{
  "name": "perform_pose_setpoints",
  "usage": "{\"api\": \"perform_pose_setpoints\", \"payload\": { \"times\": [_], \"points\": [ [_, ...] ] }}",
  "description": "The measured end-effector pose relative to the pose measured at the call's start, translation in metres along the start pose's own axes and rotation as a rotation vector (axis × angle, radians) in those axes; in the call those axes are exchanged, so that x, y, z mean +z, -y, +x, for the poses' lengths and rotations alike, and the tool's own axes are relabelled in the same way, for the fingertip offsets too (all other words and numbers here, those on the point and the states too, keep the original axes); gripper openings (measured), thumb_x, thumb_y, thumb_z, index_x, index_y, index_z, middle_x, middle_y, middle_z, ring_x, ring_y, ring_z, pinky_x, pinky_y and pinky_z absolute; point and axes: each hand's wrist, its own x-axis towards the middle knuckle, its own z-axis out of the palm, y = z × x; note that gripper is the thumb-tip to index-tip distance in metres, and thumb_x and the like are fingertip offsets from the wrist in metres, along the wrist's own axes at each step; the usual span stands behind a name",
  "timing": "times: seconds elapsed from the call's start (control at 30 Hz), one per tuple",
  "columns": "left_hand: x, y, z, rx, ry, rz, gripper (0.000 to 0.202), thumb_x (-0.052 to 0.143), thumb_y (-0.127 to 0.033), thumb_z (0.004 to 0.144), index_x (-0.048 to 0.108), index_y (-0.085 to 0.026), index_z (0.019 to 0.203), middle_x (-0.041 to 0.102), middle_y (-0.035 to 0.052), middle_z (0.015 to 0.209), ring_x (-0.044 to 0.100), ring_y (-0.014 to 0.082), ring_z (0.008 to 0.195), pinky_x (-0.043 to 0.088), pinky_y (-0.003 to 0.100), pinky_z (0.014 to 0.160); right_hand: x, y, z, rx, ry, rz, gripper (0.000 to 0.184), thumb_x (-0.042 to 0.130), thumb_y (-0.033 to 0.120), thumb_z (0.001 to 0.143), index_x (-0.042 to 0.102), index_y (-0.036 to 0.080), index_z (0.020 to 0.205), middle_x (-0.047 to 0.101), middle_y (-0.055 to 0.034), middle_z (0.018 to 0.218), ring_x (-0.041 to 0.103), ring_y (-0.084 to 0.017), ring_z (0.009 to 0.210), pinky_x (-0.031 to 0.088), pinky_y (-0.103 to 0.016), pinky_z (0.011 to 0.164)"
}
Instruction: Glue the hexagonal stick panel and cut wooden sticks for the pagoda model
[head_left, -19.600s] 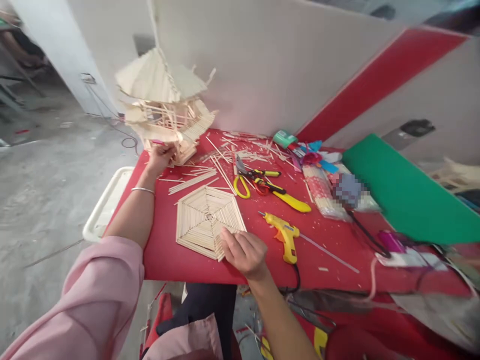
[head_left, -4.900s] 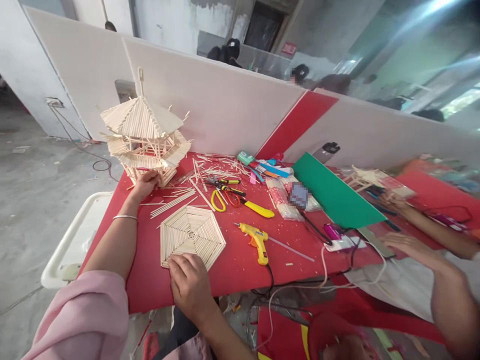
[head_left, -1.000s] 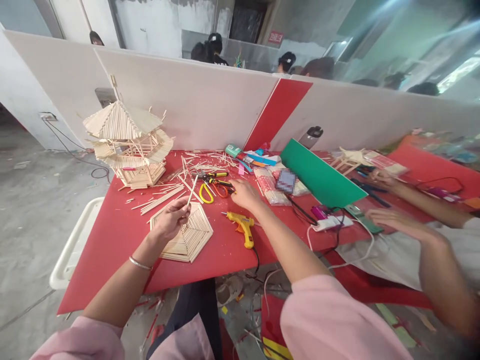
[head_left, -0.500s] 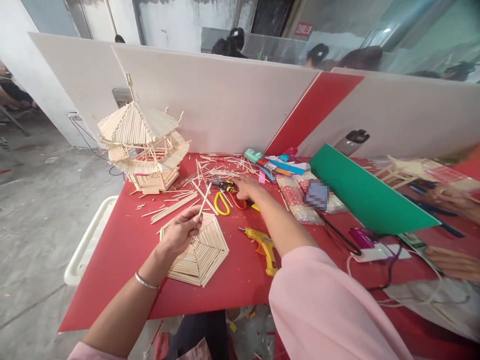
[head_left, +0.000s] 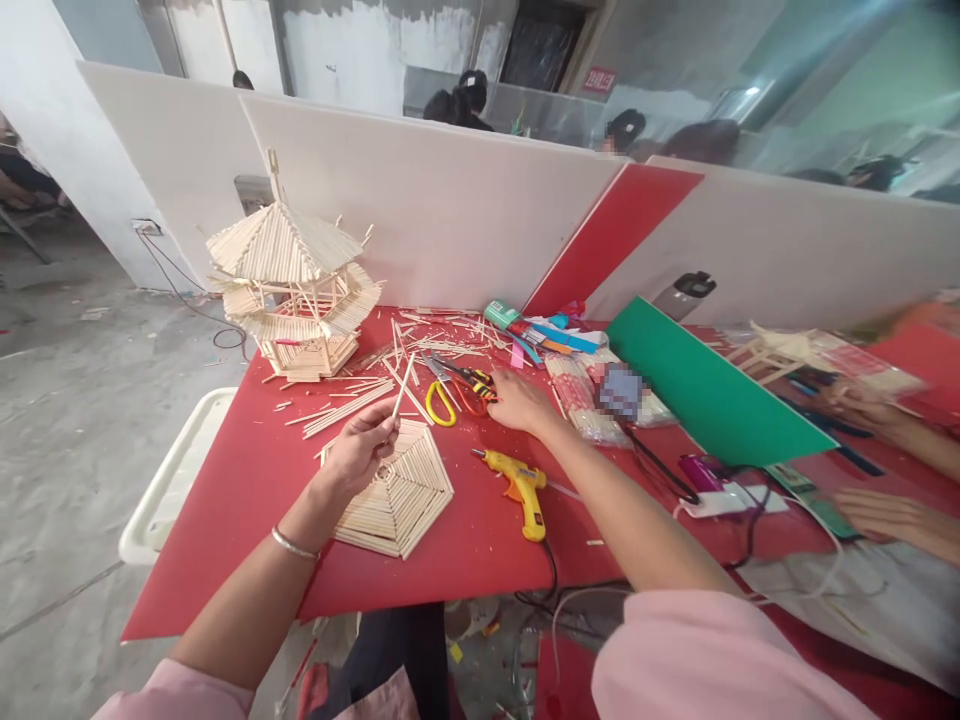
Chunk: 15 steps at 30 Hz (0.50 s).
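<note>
My left hand (head_left: 362,448) pinches a thin wooden stick (head_left: 403,386) that points up and away, just above a flat hexagonal panel of sticks (head_left: 403,489) on the red table (head_left: 240,500). My right hand (head_left: 520,401) is closed on the yellow-handled cutters (head_left: 480,383), which lie beside the yellow scissors (head_left: 439,395). A yellow glue gun (head_left: 523,487) lies right of the panel. A stick pagoda model (head_left: 292,285) stands at the table's far left corner.
Loose sticks (head_left: 352,405) litter the table's back. Stick packets (head_left: 577,405), a green sheet (head_left: 712,400), a power strip with cables (head_left: 731,497) lie right. Another person's hands (head_left: 892,515) work at far right. White-and-red partition (head_left: 465,215) behind; white tray (head_left: 176,470) at left edge.
My right hand has drawn back a little from the far tools and now closes on the cutters. My left hand keeps the stick raised over the hexagonal panel.
</note>
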Motion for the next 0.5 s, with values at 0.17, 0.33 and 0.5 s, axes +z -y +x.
{"api": "perform_pose_setpoints", "payload": {
  "times": [0.17,0.33,0.5],
  "points": [
    [-0.001,0.003,0.002,-0.007,-0.037,-0.033,0.034,0.085,-0.02,0.066,0.075,-0.019,0.098,0.058,0.0001,0.072,0.047,0.0055,0.058,0.026,0.016,0.047,-0.002,0.018,-0.043,-0.15,-0.032,0.128,0.059,0.053,0.016,0.081,0.045,0.014,0.139,0.058,-0.016,0.134,0.058,-0.027,0.121,0.045,-0.033,0.098],
    [0.002,0.004,0.0,-0.025,-0.022,-0.023,0.034,0.085,-0.019,0.065,0.074,-0.019,0.097,0.058,0.0,0.072,0.047,0.006,0.058,0.026,0.017,0.047,-0.004,0.041,-0.066,-0.241,-0.051,0.194,0.066,0.054,0.014,0.079,0.041,0.014,0.143,0.053,-0.0157,0.137,0.053,-0.028,0.126,0.042,-0.037,0.104],
    [0.007,0.003,-0.003,0.012,0.006,0.041,0.024,0.085,-0.021,0.066,0.071,-0.017,0.085,0.057,-0.0002,0.07,0.046,0.006,0.057,0.026,0.018,0.046,-0.003,0.053,-0.068,-0.248,-0.06,0.169,0.066,0.055,0.016,0.079,0.041,0.015,0.144,0.052,-0.0169,0.137,0.051,-0.03,0.128,0.042,-0.039,0.104]
  ]
}}
